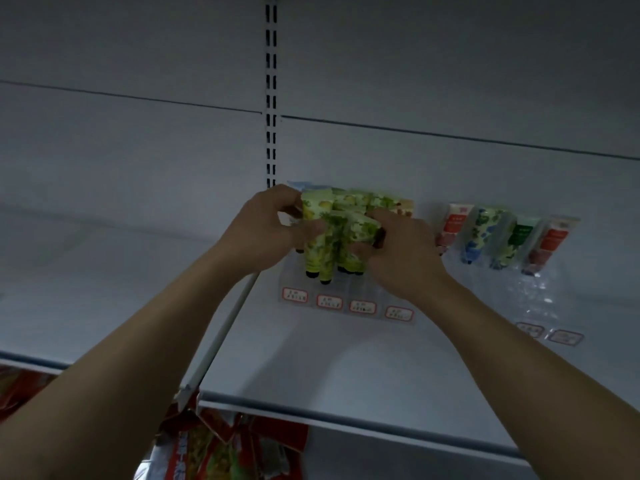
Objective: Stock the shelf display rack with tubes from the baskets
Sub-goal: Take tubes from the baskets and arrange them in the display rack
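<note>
A clear display rack [346,299] with small red-framed price tags along its front stands on the white shelf [311,368]. Both my hands are over it, gripping a bunch of green and yellow tubes [317,237] with black caps pointing down. My left hand [266,230] holds the bunch from the left, thumb across a tube. My right hand [398,251] grips tubes on the right side, fingers curled round them. No basket is in view.
A second clear rack [540,299] to the right holds red, blue and green tubes [485,237] leaning against the back panel. A slotted upright [271,98] runs up the back wall. Red snack packets [214,448] hang below the shelf edge.
</note>
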Demonstrator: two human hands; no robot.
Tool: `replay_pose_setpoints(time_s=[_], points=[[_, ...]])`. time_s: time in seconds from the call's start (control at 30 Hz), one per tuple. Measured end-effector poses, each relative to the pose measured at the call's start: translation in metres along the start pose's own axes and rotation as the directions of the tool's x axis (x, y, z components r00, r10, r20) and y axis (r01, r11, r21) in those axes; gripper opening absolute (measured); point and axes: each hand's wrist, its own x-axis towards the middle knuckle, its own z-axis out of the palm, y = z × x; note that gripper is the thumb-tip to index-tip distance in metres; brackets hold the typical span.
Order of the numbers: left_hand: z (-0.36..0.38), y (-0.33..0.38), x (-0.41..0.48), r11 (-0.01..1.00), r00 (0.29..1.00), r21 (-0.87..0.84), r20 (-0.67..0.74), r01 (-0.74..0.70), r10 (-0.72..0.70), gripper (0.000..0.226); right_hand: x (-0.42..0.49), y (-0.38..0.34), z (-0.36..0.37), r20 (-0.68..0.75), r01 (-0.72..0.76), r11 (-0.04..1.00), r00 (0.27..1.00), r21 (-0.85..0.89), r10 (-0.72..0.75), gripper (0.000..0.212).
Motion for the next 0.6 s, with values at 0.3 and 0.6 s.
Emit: replay_pose_setpoints(time_s=[0.3,0.6], points=[[0.009,-0.007,-0.001,0.997,0.989,-0.067,0.143,0.037,-0.027,0.018,0.002,-0.004,0.011,-0.057,0.03,0.988,0.998,0.151,-0.022,0.025],[0.006,-0.009,-0.003,0.993,0.986,-0.103,0.16,0.065,-0.048,0.018,0.005,-0.003,0.007,-0.017,-0.013,1.0,1.0,0.009,0.013,0.028]])
